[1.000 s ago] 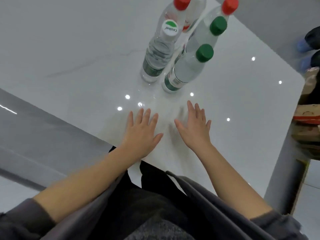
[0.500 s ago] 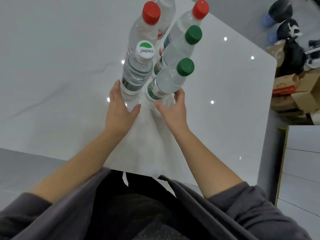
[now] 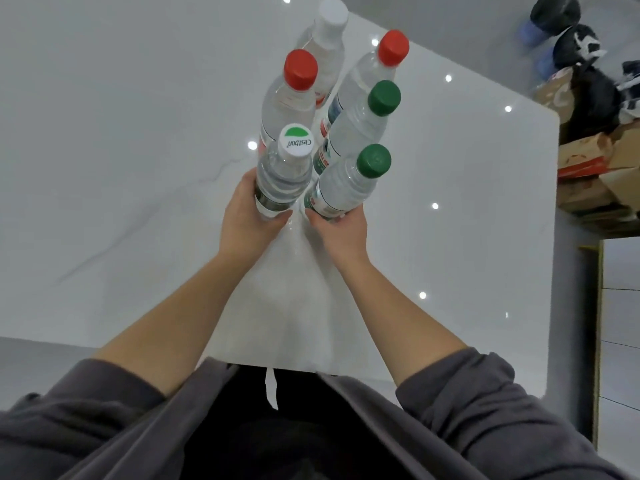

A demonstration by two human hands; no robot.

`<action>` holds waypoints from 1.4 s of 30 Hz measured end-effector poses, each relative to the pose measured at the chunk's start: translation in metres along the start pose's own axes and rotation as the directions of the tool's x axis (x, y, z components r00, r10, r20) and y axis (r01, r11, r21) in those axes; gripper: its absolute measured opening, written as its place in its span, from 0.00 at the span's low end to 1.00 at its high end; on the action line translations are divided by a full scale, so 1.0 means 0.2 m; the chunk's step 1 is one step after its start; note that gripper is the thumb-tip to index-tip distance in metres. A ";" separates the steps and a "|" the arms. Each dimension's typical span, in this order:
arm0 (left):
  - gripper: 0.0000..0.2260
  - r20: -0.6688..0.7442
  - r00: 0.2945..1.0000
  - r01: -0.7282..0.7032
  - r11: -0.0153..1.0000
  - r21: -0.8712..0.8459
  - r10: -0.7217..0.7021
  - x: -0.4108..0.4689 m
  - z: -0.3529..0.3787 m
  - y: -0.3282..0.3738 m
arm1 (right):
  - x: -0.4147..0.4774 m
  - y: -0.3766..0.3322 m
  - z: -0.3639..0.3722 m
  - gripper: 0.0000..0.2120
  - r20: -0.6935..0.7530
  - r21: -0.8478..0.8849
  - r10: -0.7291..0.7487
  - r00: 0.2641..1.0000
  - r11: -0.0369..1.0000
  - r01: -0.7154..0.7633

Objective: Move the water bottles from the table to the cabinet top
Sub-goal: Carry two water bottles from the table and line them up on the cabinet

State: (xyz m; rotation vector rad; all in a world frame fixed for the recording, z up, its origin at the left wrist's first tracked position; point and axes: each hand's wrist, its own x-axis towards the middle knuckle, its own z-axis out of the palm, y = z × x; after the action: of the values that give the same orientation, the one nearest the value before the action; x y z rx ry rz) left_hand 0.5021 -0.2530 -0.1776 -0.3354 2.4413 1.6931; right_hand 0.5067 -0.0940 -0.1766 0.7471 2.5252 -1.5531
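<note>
Six water bottles stand upright in a tight cluster on the white desk (image 3: 104, 140), at twelve o'clock from the person. The left hand (image 3: 247, 220) has its grip wrapped round the foot of the Cestbon bottle (image 3: 282, 178), thumb across the near side. The right hand (image 3: 341, 230) has its grip curled round the foot of the near green-capped bottle (image 3: 346, 187), which stands just beside the first, at its three o'clock. Both held bottles seem to rest on the desk, though the hands hide their bases.

Behind them, toward twelve o'clock, come the far green-capped bottle (image 3: 360, 129), the nearer red-capped bottle (image 3: 287, 105) at eleven o'clock, the farther red-capped bottle (image 3: 367, 74) at one o'clock, and last the plain white-capped bottle (image 3: 325, 39).

Beyond the desk's edge at three o'clock lie cardboard boxes (image 3: 588, 168), with dark bundles (image 3: 561, 15) on the floor at one o'clock. A white panelled front (image 3: 620, 323) shows at four o'clock. Grey sleeves (image 3: 467, 386) are pushed up the forearms.
</note>
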 end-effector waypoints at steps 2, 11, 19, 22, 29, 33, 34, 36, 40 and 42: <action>0.26 0.029 1.000 -0.004 1.000 0.010 0.004 -0.02 -0.01 0.00 | -0.02 0.03 -0.01 0.32 0.019 -0.023 0.002 1.000 1.000 -0.001; 0.29 0.170 0.985 -0.003 0.998 0.064 -0.008 -0.29 -0.04 -0.09 | -0.32 0.18 -0.09 0.25 0.109 -0.053 0.078 0.991 0.996 -0.073; 0.32 0.221 0.975 -0.040 0.999 0.019 0.035 -0.31 -0.05 -0.10 | -0.36 0.23 -0.09 0.28 0.094 -0.022 0.091 0.991 0.996 -0.089; 0.32 0.208 0.976 -0.065 0.998 0.003 0.063 -0.32 -0.06 -0.08 | -0.37 0.22 -0.10 0.29 0.078 -0.004 0.075 0.994 0.997 -0.075; 0.34 0.239 0.956 -0.176 0.984 0.001 0.170 -0.40 -0.03 0.00 | -0.49 0.24 -0.23 0.31 -0.005 0.153 0.086 0.996 0.985 -0.085; 0.33 0.299 0.923 -0.241 0.970 -0.044 0.243 -0.45 0.04 0.17 | -0.57 0.19 -0.40 0.24 -0.108 0.246 0.073 0.991 0.968 -0.044; 0.33 0.321 0.912 -0.254 0.966 -0.051 0.256 -0.46 0.07 0.22 | -0.60 0.17 -0.45 0.22 -0.143 0.275 0.069 0.987 0.961 -0.028; 0.30 0.364 0.889 -0.271 0.960 -0.072 0.278 -0.48 0.13 0.32 | -0.65 0.15 -0.55 0.19 -0.216 0.318 0.069 0.974 0.948 0.003; 0.25 0.436 0.842 -0.286 0.948 -0.142 0.319 -0.57 0.28 0.51 | -0.75 0.14 -0.75 0.23 -0.382 0.370 0.114 0.917 0.928 0.038; 0.25 0.475 0.810 -0.294 0.939 -0.176 0.343 -0.63 0.36 0.58 | -0.81 0.16 -0.86 0.25 -0.457 0.379 0.125 0.881 0.923 0.066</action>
State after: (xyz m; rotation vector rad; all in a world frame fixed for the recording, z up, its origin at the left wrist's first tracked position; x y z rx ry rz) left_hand 0.5917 -0.1344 -0.0659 0.4864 2.1057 1.7403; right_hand 0.6929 0.0059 -0.0684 1.3643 2.5014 -2.1115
